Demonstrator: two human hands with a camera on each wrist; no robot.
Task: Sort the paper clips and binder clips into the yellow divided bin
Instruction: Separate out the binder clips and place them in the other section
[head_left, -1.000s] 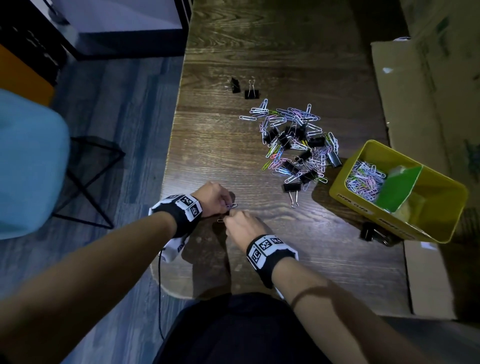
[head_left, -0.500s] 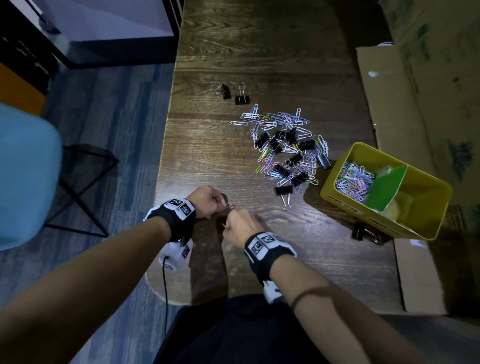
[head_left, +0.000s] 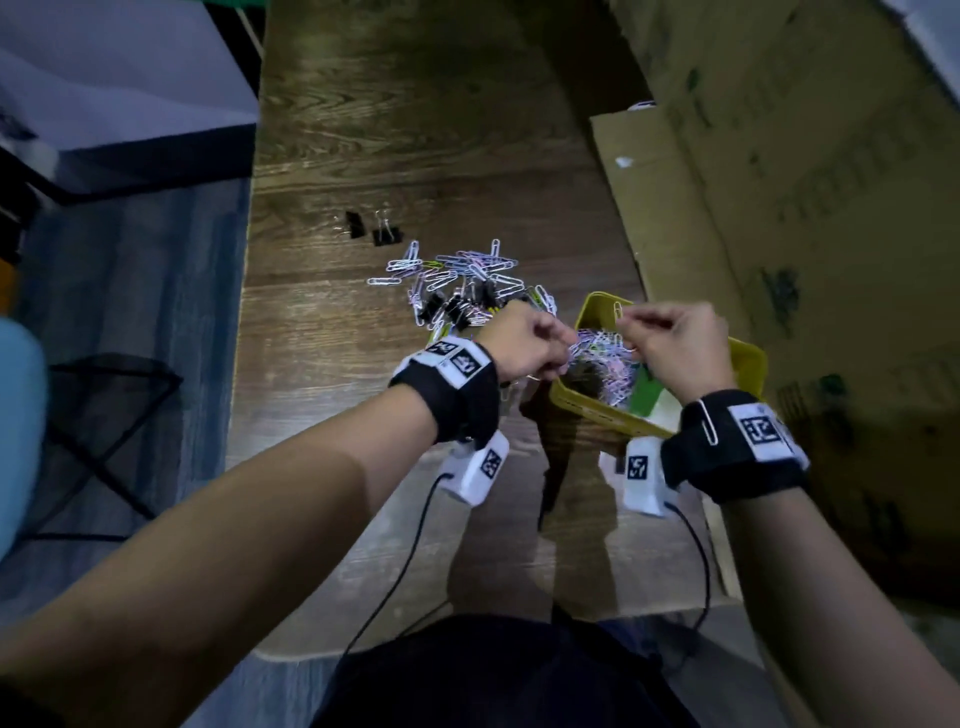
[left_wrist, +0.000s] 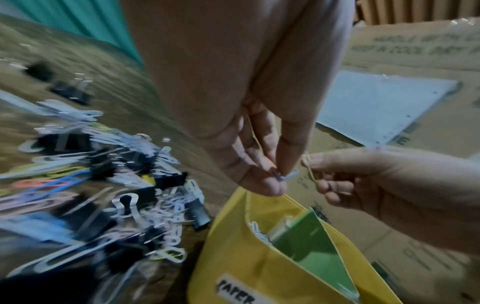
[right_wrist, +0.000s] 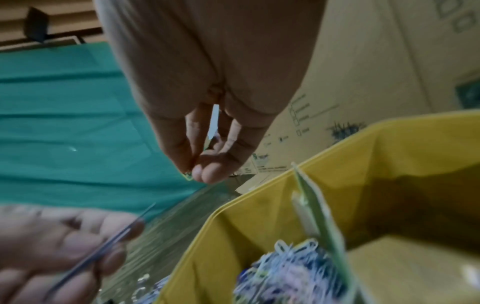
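1. Head view, nearest at 6 o'clock: a dark lap, and two bare forearms with black wrist straps reaching forward over the wooden table (head_left: 332, 322)
2. The left hand (head_left: 524, 345) hovers at the bin's 9 o'clock edge, its thumb and fingertips pinched on a pale paper clip (left_wrist: 289, 176); the remaining fingers are curled in
3. The right hand (head_left: 670, 340) hangs over the yellow divided bin (head_left: 597, 410), thumb and forefinger nipping a yellow paper clip (left_wrist: 309, 167) that stands upright above the near compartment; another clip is hooked on the right wrist strap (head_left: 707, 423)
4. Inside the bin a green divider (right_wrist: 324, 224) stands tilted; the compartment at its 9 o'clock side holds a heap of coloured paper clips (head_left: 605, 364), while the other side shows only bare yellow floor where visible
5. Beyond the left hand, toward 11 o'clock, lies the unsorted pile (head_left: 462, 286) of paper clips mixed with black binder clips, on the table just beside the bin
6. Farther at 11 o'clock two black binder clips (head_left: 387, 234) sit apart from the pile
7. From 12 to 3 o'clock cardboard boxes (head_left: 779, 182) run along the table edge
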